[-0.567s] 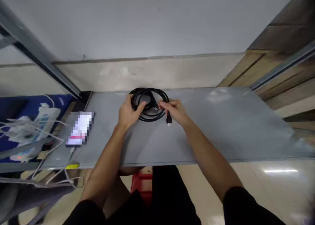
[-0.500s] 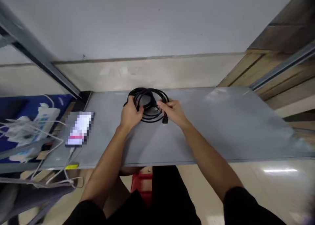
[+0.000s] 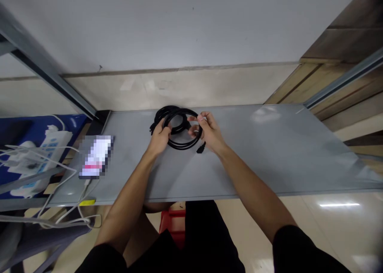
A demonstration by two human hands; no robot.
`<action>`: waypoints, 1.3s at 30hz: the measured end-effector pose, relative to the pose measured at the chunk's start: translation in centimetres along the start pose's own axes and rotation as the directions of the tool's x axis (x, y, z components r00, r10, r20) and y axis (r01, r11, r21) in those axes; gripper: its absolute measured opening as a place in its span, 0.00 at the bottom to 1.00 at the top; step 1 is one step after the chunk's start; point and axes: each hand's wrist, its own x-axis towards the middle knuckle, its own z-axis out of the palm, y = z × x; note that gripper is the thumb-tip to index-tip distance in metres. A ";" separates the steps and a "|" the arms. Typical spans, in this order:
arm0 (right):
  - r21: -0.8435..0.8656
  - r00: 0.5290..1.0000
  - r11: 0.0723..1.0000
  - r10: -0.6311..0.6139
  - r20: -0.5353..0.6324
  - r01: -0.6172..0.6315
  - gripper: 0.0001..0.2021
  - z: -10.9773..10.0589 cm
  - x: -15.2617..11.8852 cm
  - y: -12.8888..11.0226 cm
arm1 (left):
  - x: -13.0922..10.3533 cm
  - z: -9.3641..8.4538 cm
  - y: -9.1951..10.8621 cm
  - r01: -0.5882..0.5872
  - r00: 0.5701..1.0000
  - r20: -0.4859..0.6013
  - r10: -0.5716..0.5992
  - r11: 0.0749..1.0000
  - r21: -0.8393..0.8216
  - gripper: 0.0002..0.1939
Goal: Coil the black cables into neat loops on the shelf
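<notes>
A coiled black cable (image 3: 183,146) is held between my two hands over the grey shelf (image 3: 269,157). My left hand (image 3: 160,136) grips the left side of the loops, thumb pressed on them. On the right side, my right hand (image 3: 208,131) has its thumb and fingers around the same loops. The cable's dark connector (image 3: 201,148) hangs just below my right hand. Behind the held loops, another black coil (image 3: 164,111) lies near the shelf's back edge; whether it is part of the same cable cannot be told.
On the left are a blurred-out phone (image 3: 97,157) with a white cable, a white power strip (image 3: 55,145) with several plugs, and a yellow tag (image 3: 87,202). Metal posts rise at both shelf ends. A red stool (image 3: 172,223) is below.
The held loops have been drawn together into a neater ring, separate from the coil behind. My right hand has shifted its grip onto them, and the connector now dangles at an angle.
</notes>
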 end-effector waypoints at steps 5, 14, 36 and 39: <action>-0.033 0.997 0.999 0.003 -0.071 -0.006 0.25 -1.2 0.0 -1.6 | -0.7 -1.4 2.6 0.161 0.935 0.346 -0.074 0.959 -0.232 0.19; -0.086 0.996 0.993 0.075 -0.037 -0.078 0.31 -1.9 0.1 -2.5 | 0.0 -1.9 1.0 -0.049 0.994 0.102 0.034 0.988 0.145 0.37; -0.319 1.000 0.948 0.005 0.021 0.002 0.19 -1.8 0.0 -0.9 | -0.1 -0.9 1.2 -0.015 0.998 -0.066 0.005 0.988 -0.153 0.20; -0.257 0.999 0.965 0.045 0.010 -0.041 0.17 -1.6 -0.2 -1.1 | -0.4 -0.8 1.4 -0.018 0.998 -0.065 0.012 0.996 -0.086 0.19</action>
